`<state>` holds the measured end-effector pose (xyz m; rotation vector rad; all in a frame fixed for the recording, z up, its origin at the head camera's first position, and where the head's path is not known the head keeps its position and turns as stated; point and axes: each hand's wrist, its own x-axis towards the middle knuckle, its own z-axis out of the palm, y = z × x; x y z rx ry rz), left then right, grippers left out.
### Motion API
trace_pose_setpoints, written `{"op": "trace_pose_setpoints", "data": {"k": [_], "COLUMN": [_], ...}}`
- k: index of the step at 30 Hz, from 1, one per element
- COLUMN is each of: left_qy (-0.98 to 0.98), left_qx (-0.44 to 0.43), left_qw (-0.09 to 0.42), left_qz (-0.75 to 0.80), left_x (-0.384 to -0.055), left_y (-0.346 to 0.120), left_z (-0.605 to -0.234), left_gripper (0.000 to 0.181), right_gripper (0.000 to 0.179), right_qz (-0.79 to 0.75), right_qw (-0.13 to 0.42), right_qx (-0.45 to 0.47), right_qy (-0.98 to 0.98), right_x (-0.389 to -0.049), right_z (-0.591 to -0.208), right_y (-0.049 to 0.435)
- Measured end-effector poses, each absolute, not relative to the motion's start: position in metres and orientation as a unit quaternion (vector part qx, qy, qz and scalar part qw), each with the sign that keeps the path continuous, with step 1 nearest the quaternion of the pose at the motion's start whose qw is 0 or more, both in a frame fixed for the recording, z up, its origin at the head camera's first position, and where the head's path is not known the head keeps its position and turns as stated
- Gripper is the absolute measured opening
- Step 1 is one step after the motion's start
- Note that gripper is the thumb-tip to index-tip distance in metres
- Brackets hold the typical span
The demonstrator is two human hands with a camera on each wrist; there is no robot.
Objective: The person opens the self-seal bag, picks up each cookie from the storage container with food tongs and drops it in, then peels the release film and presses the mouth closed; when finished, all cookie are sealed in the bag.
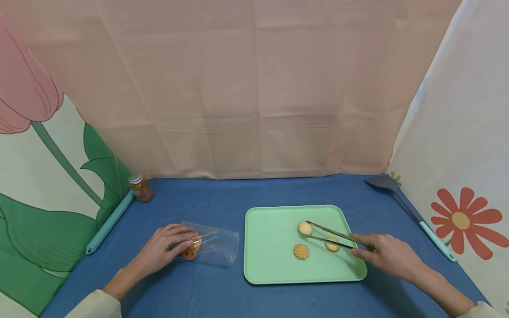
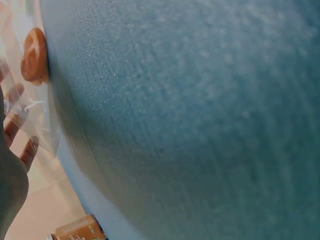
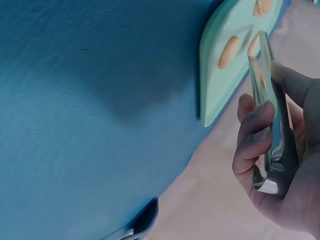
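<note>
Table is covered by blue cloth (image 1: 222, 298), its far edge met by a beige backdrop (image 1: 294, 101). Green tray (image 1: 270, 247) is set right of centre. Teal-handled spatula (image 1: 433, 237) is laid along the right edge, well apart from tray. Clear bag (image 1: 218, 247) is parted from tray's left rim by a narrow cloth strip. Bag's left end is covered by left hand (image 1: 165, 245), thumb and fingers spread; whether film is pinched cannot be told. Tongs (image 3: 281, 127) are gripped in right hand (image 1: 387, 254), extended over right rim, tips parted only by a pale cookie (image 1: 305, 228). Swirled cookie (image 1: 301, 251) and round cookie (image 1: 332, 248) are left room nearby, inside the rim. Pretzel-shaped cookie (image 1: 190, 253) is bagged.
</note>
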<state>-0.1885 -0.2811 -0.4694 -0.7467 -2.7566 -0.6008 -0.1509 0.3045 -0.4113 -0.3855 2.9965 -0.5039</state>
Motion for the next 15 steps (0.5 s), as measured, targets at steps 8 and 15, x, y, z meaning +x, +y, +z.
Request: {"op": "trace_pose_setpoints", "data": {"k": [8, 15], "left_qy": [-0.938, -0.938], "left_qx": [-0.261, -0.261], "left_qw": [0.116, 0.111], "left_qz": [-0.199, -0.2], "left_x": [-0.189, -0.19], "left_y": [-0.281, -0.282], "left_z": [-0.469, -0.468], "left_gripper": [0.028, 0.028], "right_gripper": [0.046, 0.047], "right_qz": [-0.184, -0.2], "right_qw": [0.044, 0.036], "right_qx": [-0.142, -0.179], "right_qy": [0.972, 0.963], "right_x": [-0.151, -0.15], "right_z": [-0.4, -0.398], "right_y": [0.291, 0.274]}}
